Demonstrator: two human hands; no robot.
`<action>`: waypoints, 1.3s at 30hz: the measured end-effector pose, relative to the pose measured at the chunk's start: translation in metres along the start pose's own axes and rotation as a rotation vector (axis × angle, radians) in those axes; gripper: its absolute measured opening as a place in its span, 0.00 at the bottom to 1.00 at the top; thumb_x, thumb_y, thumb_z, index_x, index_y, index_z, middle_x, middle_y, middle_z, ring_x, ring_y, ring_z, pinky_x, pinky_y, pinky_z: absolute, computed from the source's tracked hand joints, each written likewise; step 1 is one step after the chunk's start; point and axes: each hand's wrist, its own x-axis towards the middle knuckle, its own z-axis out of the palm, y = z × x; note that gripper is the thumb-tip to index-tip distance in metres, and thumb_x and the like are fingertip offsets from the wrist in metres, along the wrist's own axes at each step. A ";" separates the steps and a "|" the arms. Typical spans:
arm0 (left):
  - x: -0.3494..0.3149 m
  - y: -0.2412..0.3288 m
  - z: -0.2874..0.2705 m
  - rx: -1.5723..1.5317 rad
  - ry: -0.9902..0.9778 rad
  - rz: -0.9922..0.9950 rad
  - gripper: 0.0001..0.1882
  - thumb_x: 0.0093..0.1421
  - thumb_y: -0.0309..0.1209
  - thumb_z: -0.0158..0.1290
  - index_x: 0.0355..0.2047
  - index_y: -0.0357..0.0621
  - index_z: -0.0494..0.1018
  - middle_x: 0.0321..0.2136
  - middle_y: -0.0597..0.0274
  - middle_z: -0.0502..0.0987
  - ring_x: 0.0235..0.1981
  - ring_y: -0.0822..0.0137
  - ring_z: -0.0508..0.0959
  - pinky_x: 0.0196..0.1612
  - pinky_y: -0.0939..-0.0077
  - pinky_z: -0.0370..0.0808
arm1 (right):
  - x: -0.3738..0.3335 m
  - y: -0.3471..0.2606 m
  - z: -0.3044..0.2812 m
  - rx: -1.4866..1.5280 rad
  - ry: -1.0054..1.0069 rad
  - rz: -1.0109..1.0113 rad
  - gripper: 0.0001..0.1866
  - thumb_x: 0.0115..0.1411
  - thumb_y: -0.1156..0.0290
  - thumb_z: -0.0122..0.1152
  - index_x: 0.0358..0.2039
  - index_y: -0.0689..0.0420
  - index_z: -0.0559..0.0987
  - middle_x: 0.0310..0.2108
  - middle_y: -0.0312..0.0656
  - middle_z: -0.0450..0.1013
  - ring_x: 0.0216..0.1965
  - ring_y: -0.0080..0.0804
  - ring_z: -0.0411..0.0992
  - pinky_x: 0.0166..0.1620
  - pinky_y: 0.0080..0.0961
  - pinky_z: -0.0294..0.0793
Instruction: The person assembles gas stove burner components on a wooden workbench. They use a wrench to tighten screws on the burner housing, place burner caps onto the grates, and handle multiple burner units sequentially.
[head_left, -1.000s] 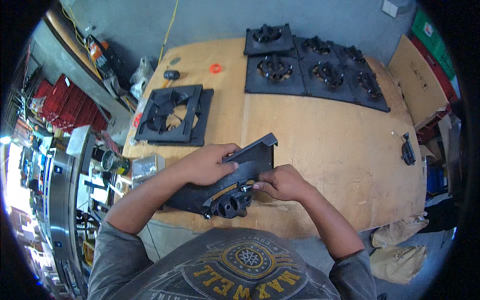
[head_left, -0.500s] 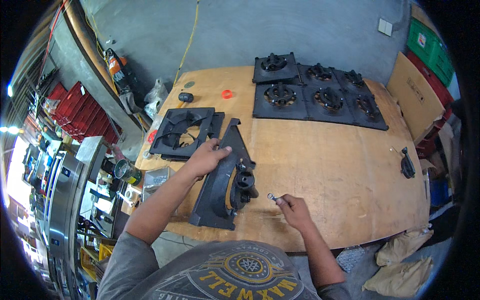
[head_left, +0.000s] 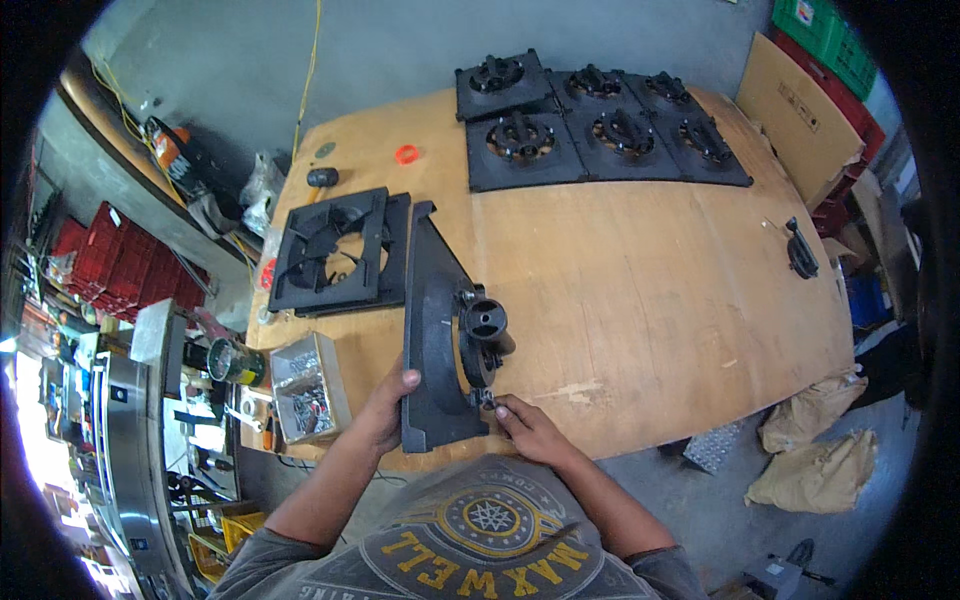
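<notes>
A black square panel (head_left: 435, 370) stands tilted up on its edge near the table's front, with a dark cylindrical fitting (head_left: 488, 325) fixed in its round opening. My left hand (head_left: 382, 412) grips the panel low on its left side, thumb over the edge. At the lower end of the fitting, my right hand (head_left: 530, 430) is closed on a small silver ring-ended wrench (head_left: 489, 404), whose end is at a bolt there. Most of the wrench is hidden by fingers. Left of the panel, more black square frames (head_left: 378, 290) lie stacked flat.
Several black panels with fittings (head_left: 525, 172) lie in rows at the back. A box of metal fasteners (head_left: 308, 395) sits at the front left. A black-headed mallet (head_left: 322, 177) and a red ring (head_left: 405, 154) lie behind the stack. One loose black fitting (head_left: 800, 252) lies far right.
My left hand has moved from the panel's upper part to its lower left side, and the panel is tipped more upright. My right hand has brought the wrench leftward to the fitting's lower end.
</notes>
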 end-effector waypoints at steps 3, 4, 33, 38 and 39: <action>-0.002 -0.008 -0.006 -0.121 -0.056 -0.154 0.48 0.52 0.62 0.57 0.63 0.41 0.58 0.54 0.49 0.71 0.54 0.55 0.74 0.59 0.57 0.71 | -0.001 0.002 0.013 0.093 0.043 0.109 0.18 0.71 0.60 0.46 0.53 0.60 0.72 0.39 0.47 0.77 0.42 0.35 0.76 0.47 0.32 0.72; -0.001 -0.011 -0.008 -0.107 -0.067 -0.112 0.49 0.52 0.64 0.55 0.62 0.40 0.59 0.53 0.48 0.71 0.54 0.53 0.74 0.59 0.56 0.71 | -0.002 0.002 0.017 0.121 0.078 0.135 0.18 0.71 0.61 0.46 0.53 0.60 0.72 0.40 0.48 0.77 0.43 0.35 0.75 0.48 0.33 0.72; 0.010 -0.011 -0.034 -0.038 -0.273 -0.080 0.54 0.47 0.73 0.52 0.59 0.38 0.65 0.48 0.54 0.73 0.48 0.62 0.75 0.49 0.62 0.76 | -0.008 -0.102 0.047 0.282 0.222 0.490 0.15 0.66 0.69 0.51 0.48 0.66 0.75 0.18 0.38 0.71 0.17 0.25 0.71 0.22 0.24 0.67; 0.012 -0.014 -0.037 -0.038 -0.306 -0.061 0.53 0.49 0.72 0.50 0.59 0.37 0.64 0.49 0.53 0.73 0.49 0.61 0.74 0.49 0.61 0.75 | -0.013 -0.070 0.044 0.125 0.382 0.330 0.17 0.66 0.69 0.51 0.53 0.62 0.74 0.17 0.41 0.72 0.17 0.32 0.72 0.24 0.28 0.70; 0.012 -0.013 -0.038 -0.041 -0.314 -0.060 0.53 0.49 0.72 0.50 0.60 0.37 0.63 0.49 0.53 0.72 0.50 0.61 0.73 0.49 0.61 0.75 | -0.014 -0.064 0.042 -0.067 0.413 0.243 0.18 0.65 0.70 0.52 0.54 0.61 0.74 0.19 0.44 0.73 0.19 0.36 0.73 0.25 0.31 0.72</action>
